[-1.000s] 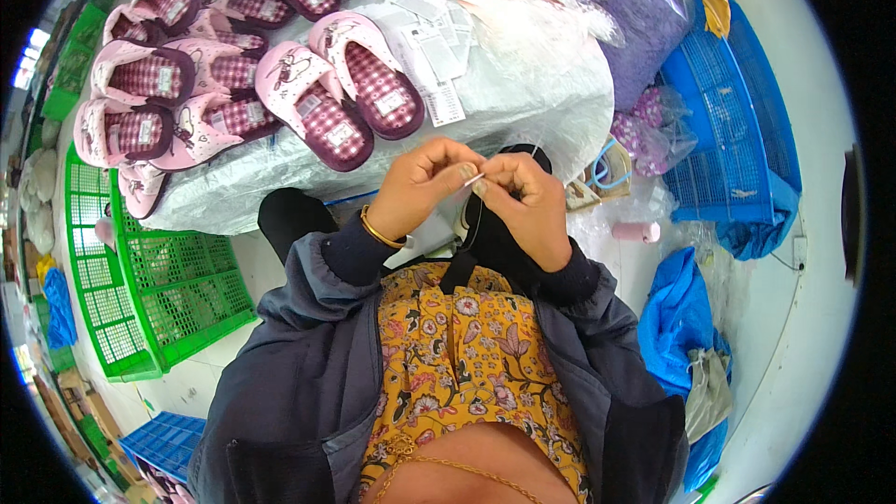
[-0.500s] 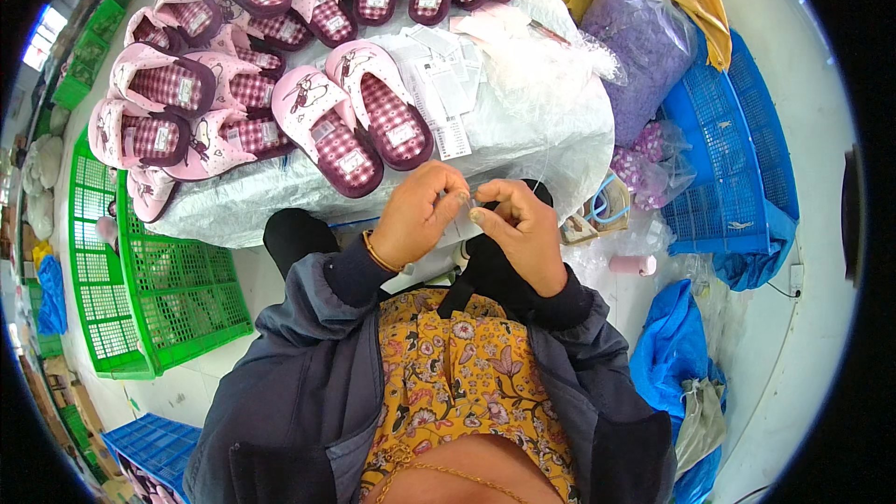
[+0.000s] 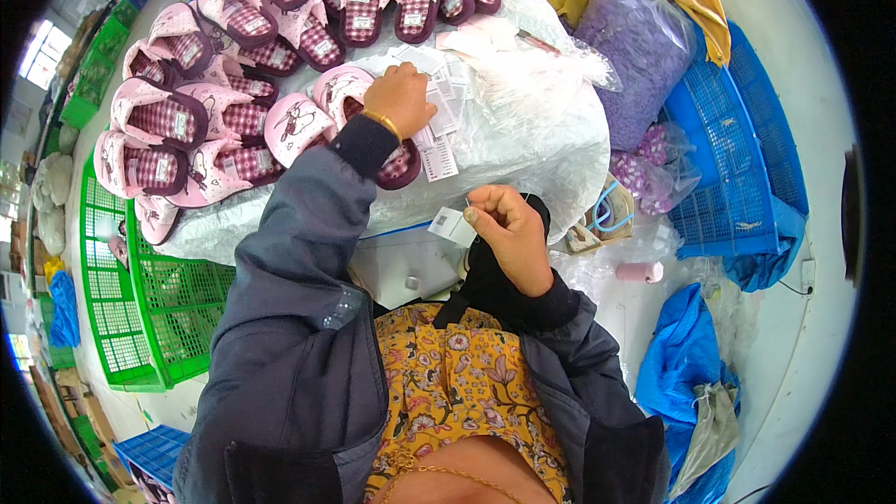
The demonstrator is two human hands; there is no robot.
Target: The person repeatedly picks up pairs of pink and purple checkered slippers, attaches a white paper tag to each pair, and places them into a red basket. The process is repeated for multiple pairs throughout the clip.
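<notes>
My right hand (image 3: 511,235) is closed in a pinch, low in front of the table's near edge. A small white tag (image 3: 452,226) with a dark printed square hangs at its fingertips, apparently by a thin thread. My left hand (image 3: 399,103) reaches over the table, above a loose spread of white paper tags (image 3: 439,157). Its fingers bend down and away, so their tips are hidden. Beneath that hand and wrist lies a pair of pink slippers (image 3: 295,124) with dark plum soles and checked insoles, partly covered by my sleeve.
More pink slippers (image 3: 159,112) crowd the table's left and far sides. Clear plastic bags (image 3: 523,75) lie at the right, beside a bag of purple material (image 3: 635,47). A green crate (image 3: 177,317) stands left, a blue crate (image 3: 728,159) right. A pink thread spool (image 3: 639,272) lies beyond my right arm.
My hands were together before my lap, fingertips nearly touching. The left has moved forward onto the table beside the slippers; the right stays back, with the white tag now plainly showing.
</notes>
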